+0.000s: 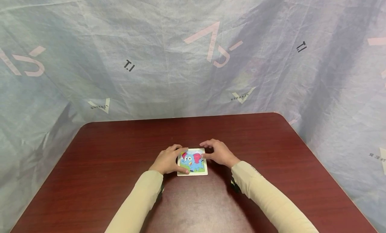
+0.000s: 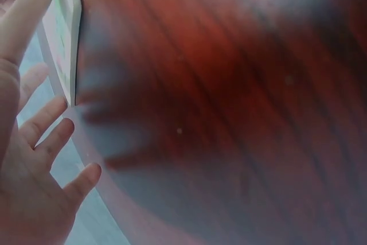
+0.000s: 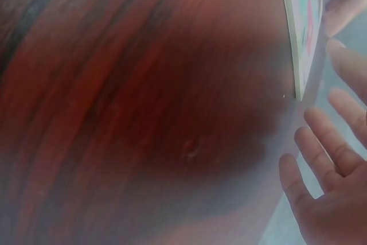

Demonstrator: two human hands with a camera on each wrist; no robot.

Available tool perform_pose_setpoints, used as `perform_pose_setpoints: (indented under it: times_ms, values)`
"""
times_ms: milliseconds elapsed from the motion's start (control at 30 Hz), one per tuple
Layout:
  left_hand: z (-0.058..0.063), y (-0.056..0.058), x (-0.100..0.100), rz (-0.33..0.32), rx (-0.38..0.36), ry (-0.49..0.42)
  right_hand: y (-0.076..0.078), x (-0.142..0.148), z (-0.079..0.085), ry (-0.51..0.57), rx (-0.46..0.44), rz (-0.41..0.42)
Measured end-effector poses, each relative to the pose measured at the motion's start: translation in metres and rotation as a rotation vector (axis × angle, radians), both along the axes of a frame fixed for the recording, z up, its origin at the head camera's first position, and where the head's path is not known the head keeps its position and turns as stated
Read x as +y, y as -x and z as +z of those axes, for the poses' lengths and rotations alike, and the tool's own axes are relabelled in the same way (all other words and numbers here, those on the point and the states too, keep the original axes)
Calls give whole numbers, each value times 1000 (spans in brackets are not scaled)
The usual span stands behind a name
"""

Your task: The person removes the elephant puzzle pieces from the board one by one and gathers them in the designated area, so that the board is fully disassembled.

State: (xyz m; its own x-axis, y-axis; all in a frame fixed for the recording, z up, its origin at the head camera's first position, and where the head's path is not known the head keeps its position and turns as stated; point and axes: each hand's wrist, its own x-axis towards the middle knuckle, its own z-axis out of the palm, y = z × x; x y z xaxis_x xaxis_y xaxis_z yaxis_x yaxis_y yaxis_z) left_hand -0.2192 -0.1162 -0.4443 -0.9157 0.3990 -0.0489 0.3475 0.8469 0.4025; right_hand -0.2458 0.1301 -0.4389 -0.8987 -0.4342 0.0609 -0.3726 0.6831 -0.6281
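Note:
A square picture puzzle [image 1: 193, 162] with a pale frame lies flat on the table, showing a blue elephant with a pink ear and a red hat. My left hand [image 1: 169, 160] spans its left side, thumb over the near edge and index finger by the far left corner. At the upper right corner is my right hand [image 1: 220, 153], with the thumb over the right edge and the other fingers reaching past the far edge. Both wrist views show spread, fairly straight fingers beside the board; the left hand [image 2: 40, 159] and right hand [image 3: 332, 182] have their palms turned inward.
The dark red wooden table [image 1: 120, 142] has rounded far corners. Behind it and along both sides hangs a grey printed cloth [image 1: 169, 59]. Light sleeves [image 1: 141, 192] cover both forearms, with a dark band [image 1: 235, 185] under the right wrist.

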Motion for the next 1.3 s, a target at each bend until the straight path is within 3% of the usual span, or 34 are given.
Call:
perform_pose_setpoints:
  times_ms: [667, 1300]
  values:
    - [2, -2, 2, -1, -17, 31, 1, -7, -3, -124, 32, 14]
    - [2, -4, 3, 6, -8, 66, 3, -8, -8, -144, 44, 12]
